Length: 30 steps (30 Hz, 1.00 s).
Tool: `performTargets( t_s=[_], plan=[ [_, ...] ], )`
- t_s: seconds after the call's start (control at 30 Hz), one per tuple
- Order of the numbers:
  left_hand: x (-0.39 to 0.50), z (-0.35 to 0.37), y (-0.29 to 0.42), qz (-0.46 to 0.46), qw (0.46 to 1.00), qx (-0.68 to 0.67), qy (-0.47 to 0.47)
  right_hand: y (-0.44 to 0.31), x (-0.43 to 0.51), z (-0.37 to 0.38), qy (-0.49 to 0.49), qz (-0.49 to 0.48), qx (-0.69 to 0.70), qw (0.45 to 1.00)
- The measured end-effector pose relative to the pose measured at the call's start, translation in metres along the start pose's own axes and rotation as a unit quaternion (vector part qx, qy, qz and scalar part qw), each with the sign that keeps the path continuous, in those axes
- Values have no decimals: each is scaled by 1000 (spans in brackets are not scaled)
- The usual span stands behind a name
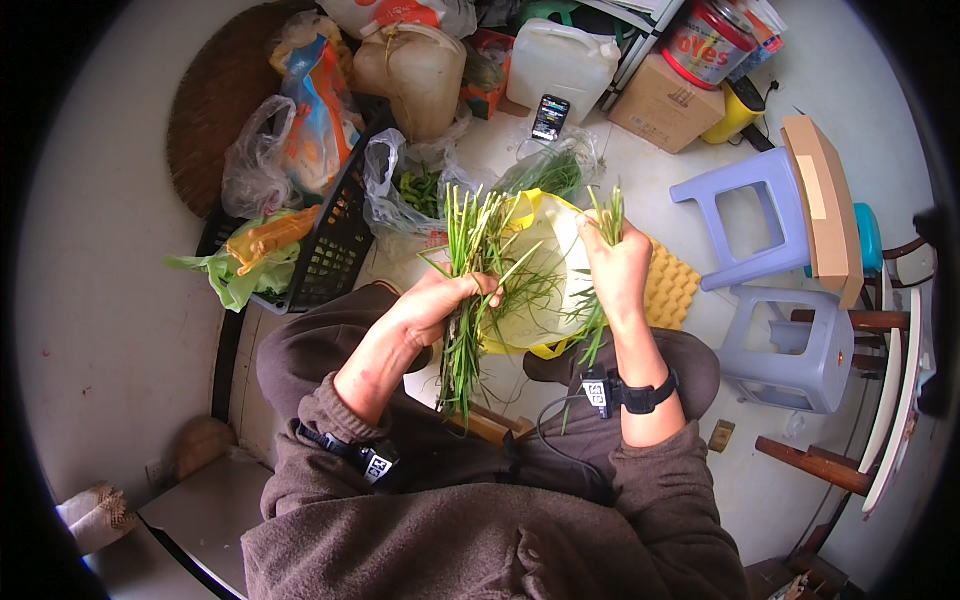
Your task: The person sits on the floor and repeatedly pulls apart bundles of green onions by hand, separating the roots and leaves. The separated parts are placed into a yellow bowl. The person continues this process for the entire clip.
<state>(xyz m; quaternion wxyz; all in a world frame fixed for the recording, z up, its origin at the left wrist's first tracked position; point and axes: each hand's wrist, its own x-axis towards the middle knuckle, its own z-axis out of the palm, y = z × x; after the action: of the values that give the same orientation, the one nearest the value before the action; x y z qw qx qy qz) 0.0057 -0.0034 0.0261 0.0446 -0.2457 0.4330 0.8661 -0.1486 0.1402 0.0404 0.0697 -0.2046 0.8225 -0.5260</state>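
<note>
My left hand (446,300) is closed around a large bunch of long green stalks (469,240), leafy ends hanging down between my knees. In my right hand (621,259) is a smaller bunch of similar stalks (611,214), cut-looking ends up and thin leaves hanging below the fist. Between and behind the hands stands an open pale bag with yellow trim (555,307), with loose green blades in it. Beyond it lies a clear plastic bag of thin green leaves (551,172). A second clear bag, to its left, holds green peppers or pods (420,191).
At left stands a black plastic crate (330,255) with bagged goods. Plastic jugs (562,64), a phone (551,118) and a cardboard box (667,101) are at the back. Yellow egg-crate foam (671,285) lies right of the pale bag, near purple-grey stools (810,349).
</note>
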Motion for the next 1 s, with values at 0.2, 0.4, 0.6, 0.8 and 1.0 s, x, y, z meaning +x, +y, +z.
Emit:
performTargets(
  t_s=[0.2,0.4,0.6,0.8,1.0],
  plan=[
    [-2,0,2,-33,998,-45,-18,-1,-16,11,-129,33,135,982],
    [-1,3,0,-23,998,-59,-15,-10,-32,22,-214,108,272,932],
    [2,4,-3,17,999,-46,24,-11,-34,23,-220,80,229,945],
    [1,4,0,-10,998,-47,27,-9,-34,21,-218,37,220,950],
    [0,6,0,5,997,-52,48,-12,-34,24,-205,65,229,949]
  ],
)
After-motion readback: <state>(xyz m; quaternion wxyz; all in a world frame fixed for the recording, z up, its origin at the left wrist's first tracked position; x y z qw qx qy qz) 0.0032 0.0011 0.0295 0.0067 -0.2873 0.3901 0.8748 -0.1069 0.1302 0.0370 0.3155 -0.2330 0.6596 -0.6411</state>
